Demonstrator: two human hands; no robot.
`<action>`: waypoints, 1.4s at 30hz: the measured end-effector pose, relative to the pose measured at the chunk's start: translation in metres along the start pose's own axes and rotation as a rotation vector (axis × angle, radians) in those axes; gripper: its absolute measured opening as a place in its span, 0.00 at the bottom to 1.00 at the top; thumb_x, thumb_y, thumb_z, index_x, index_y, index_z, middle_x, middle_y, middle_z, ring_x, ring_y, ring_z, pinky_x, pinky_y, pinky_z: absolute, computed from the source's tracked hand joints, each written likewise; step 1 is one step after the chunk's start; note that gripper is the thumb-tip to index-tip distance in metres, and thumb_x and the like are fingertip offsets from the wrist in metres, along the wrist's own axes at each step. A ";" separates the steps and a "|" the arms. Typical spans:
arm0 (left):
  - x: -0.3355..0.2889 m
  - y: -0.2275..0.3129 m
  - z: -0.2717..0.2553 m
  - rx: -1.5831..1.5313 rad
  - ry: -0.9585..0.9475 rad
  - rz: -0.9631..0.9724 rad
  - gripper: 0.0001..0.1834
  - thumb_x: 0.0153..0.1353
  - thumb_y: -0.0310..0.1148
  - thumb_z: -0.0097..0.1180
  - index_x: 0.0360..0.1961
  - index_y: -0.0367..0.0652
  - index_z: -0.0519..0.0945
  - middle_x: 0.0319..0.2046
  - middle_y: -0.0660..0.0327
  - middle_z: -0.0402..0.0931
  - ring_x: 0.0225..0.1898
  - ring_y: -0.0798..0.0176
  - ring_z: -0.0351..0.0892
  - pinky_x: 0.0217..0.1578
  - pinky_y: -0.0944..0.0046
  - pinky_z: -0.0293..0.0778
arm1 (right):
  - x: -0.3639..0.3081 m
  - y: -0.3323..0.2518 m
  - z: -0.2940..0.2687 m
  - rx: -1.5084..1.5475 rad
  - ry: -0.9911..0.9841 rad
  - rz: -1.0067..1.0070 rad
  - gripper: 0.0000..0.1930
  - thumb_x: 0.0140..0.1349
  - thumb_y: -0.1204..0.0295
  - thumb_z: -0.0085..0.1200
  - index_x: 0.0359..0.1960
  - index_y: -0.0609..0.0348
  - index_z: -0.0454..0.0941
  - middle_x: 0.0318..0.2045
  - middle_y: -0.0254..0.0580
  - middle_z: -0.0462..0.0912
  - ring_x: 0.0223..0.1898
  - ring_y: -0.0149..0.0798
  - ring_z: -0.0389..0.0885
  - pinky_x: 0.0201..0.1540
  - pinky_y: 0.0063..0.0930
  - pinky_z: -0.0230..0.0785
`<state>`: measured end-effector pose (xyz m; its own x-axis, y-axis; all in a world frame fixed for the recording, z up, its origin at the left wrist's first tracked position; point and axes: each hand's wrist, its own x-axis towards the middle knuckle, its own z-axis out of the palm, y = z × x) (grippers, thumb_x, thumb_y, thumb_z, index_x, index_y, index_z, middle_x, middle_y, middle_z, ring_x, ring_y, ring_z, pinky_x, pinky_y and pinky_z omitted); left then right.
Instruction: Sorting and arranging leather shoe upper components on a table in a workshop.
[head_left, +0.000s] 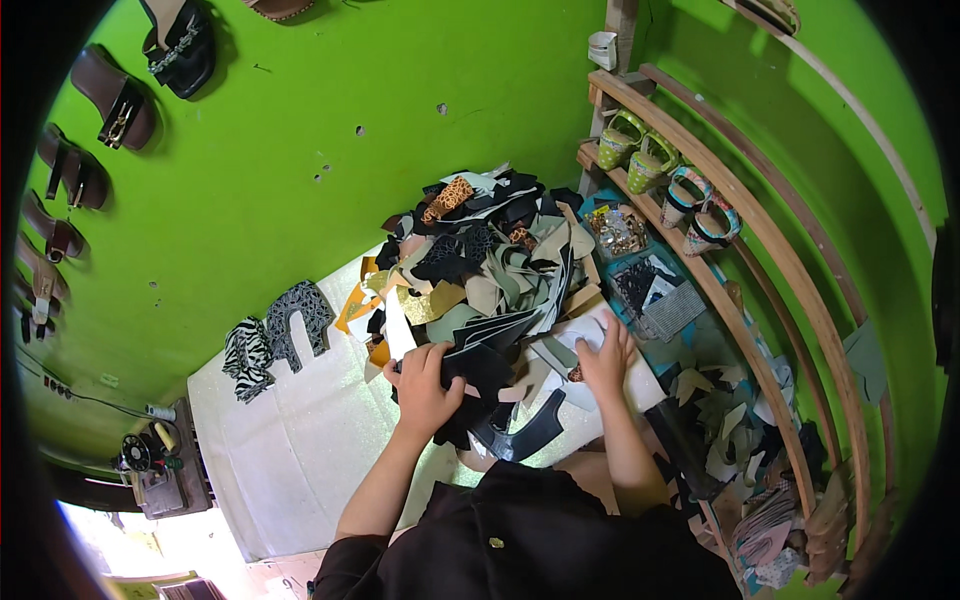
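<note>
A large heap of leather and fabric scraps point(480, 270) lies on the white table, with black, grey-green, gold and leopard-print pieces. At its near left edge, my left hand point(425, 390) is bent over a bunch of black scraps point(483, 365), gripping them between thumb and fingers. My right hand point(605, 360) is at the heap's right side, thumb and fingers apart, beside grey-green strips point(553, 352) and a small leopard-print scrap point(575, 373). Between my forearms, a curved glossy black piece point(530, 432) sits near the table's front edge.
Zebra-print point(248, 358) and grey patterned cut pieces point(303, 318) lie on the white table point(290, 450) at left. A wooden rack point(735, 150) with small shoes point(650, 160) stands at right, near boxes of fittings point(617, 230). Sandals point(120, 100) hang on the green wall.
</note>
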<state>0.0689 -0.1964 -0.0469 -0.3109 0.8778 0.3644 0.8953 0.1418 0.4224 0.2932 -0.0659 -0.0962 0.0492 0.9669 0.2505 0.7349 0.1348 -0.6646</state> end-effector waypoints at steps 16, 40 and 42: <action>-0.016 0.004 0.007 -0.111 -0.241 0.176 0.38 0.31 0.32 0.55 0.53 0.45 0.67 0.49 0.56 0.66 0.53 0.55 0.64 0.53 0.51 0.49 | -0.112 0.063 0.013 0.002 -0.303 -0.576 0.15 0.43 0.78 0.52 0.35 0.48 0.80 0.41 0.36 0.76 0.49 0.40 0.71 0.56 0.47 0.50; -0.038 0.019 -0.008 -0.795 -0.205 -0.036 0.17 0.52 0.29 0.53 0.46 0.43 0.76 0.43 0.56 0.71 0.45 0.59 0.70 0.48 0.61 0.62 | -0.015 -0.051 -0.136 0.529 -0.394 -0.117 0.07 0.53 0.78 0.52 0.33 0.66 0.70 0.25 0.40 0.77 0.27 0.29 0.75 0.30 0.24 0.67; -0.049 0.023 0.000 -1.462 -0.412 -0.311 0.26 0.58 0.34 0.53 0.58 0.41 0.65 0.49 0.56 0.69 0.51 0.61 0.69 0.53 0.64 0.63 | -0.035 -0.072 -0.129 0.614 -0.176 -0.185 0.05 0.52 0.79 0.51 0.31 0.63 0.70 0.26 0.39 0.74 0.28 0.31 0.74 0.31 0.24 0.66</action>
<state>0.1049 -0.2361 -0.0545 -0.0928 0.9952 -0.0305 -0.3430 -0.0032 0.9393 0.3257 -0.1375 0.0331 -0.1902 0.9297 0.3153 0.1990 0.3510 -0.9150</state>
